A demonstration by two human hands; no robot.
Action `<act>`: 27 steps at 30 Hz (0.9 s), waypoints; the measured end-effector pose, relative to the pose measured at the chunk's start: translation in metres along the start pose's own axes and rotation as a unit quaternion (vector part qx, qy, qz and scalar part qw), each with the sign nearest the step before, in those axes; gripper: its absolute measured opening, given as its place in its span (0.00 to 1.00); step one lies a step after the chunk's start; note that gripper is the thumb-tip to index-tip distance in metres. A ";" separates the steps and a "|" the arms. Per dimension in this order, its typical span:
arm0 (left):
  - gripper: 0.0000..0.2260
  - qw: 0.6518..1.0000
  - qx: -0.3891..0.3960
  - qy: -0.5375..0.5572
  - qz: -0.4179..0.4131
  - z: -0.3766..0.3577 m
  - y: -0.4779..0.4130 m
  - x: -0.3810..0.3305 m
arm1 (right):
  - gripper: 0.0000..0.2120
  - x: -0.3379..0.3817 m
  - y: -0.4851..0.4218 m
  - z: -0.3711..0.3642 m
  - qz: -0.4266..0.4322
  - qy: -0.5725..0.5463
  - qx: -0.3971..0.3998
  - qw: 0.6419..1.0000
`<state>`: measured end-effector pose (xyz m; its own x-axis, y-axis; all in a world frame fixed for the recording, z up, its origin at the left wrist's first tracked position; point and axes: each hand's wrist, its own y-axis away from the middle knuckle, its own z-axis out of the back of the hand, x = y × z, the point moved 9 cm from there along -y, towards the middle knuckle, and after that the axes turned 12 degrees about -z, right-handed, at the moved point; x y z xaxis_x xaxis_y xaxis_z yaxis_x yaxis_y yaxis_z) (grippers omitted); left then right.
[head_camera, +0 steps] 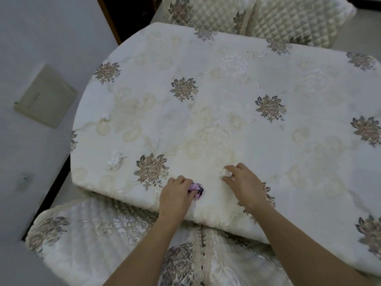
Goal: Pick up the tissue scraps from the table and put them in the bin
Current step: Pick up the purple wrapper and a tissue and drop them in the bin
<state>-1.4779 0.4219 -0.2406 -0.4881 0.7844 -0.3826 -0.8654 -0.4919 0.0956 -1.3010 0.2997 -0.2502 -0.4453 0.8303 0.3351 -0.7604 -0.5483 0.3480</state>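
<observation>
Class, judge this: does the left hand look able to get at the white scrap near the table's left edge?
Probably yes: the white scrap lies in the open, nothing between, though the left hand already grips a purple scrap.

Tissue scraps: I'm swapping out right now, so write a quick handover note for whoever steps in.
Left hand: closed on a purple scrap at the near table edge.
Right hand: fingers pinching a white scrap, not yet lifted.
Loose on the table: large white scrap near the left edge, a small scrap beyond it.
Bin: not in view.
Left to do: lift both held scraps, collect the rest, bin all.
</observation>
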 end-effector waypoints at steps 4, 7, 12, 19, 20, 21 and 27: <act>0.10 0.999 -0.002 0.031 0.012 -0.005 0.001 0.005 | 0.11 -0.002 0.002 -0.002 -0.009 -0.009 -0.011 1.000; 0.10 0.993 -0.009 0.114 0.028 -0.005 -0.001 0.007 | 0.11 -0.008 0.004 -0.001 -0.023 -0.054 0.002 0.998; 0.10 0.977 -0.046 0.205 0.026 0.018 -0.008 -0.005 | 0.07 -0.014 0.015 0.019 -0.046 -0.175 0.031 0.983; 0.10 0.951 -0.161 0.265 0.021 0.095 -0.024 -0.031 | 0.11 0.009 0.028 0.099 0.004 -0.199 -0.062 0.978; 0.10 0.948 -0.175 0.266 0.019 0.107 -0.026 -0.035 | 0.11 0.014 0.030 0.110 0.011 -0.203 -0.072 0.976; 0.10 0.946 -0.188 0.264 0.015 0.119 -0.027 -0.039 | 0.11 0.018 0.033 0.121 0.018 -0.208 -0.080 0.975; 0.11 0.923 -0.265 0.277 0.000 0.176 -0.025 -0.064 | 0.06 0.036 0.054 0.182 0.050 -0.239 -0.131 0.961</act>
<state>-1.4449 0.4499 -0.0567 -0.2288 0.5427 -0.8082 -0.6157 -0.7237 -0.3116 -1.2719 0.2824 -0.0598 -0.3019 0.5999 0.7409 -0.8461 -0.5267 0.0817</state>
